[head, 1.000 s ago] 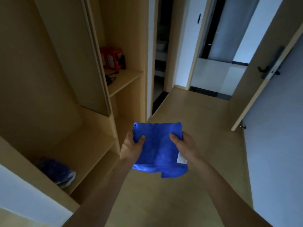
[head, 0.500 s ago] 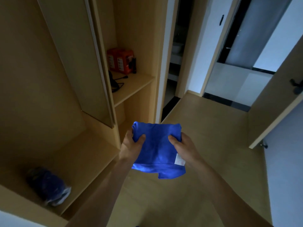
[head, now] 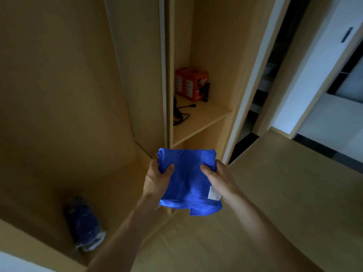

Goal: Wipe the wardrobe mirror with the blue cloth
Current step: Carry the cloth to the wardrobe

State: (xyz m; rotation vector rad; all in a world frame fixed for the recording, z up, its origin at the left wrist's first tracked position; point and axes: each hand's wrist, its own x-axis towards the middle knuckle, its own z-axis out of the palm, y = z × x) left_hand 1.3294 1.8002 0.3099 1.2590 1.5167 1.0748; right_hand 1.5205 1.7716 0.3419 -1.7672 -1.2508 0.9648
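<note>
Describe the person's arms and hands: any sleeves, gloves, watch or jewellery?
Both are bare. The left hand and right hand wear no gloves, and no ring shows. The left forearm and right forearm carry no sleeve, watch or band as far as the bottom edge of the head view. The light is dim, so small marks could not be told.

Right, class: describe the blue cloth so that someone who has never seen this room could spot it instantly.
Find the open wooden wardrobe; in front of it the left hand and right hand grip a folded blue cloth by its sides. Unlike the darker blue bundle on the low shelf, it is bright, flat and carries a white tag.
</note>
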